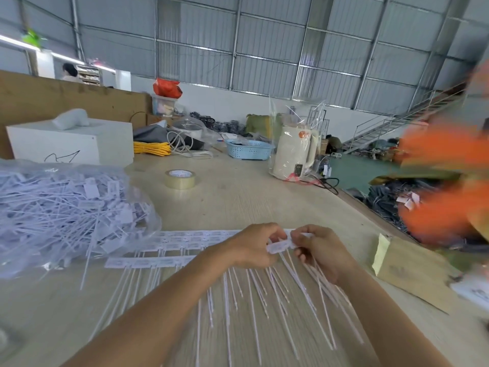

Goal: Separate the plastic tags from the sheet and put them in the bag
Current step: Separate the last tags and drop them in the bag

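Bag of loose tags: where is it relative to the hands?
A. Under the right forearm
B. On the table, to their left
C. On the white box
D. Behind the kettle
B: the clear bag of tags lies on the table, left of both hands, which hold the sheet.

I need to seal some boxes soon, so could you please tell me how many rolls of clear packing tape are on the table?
1: the roll of clear packing tape lies flat mid-table, beyond both hands. Others may hide behind the far clutter.
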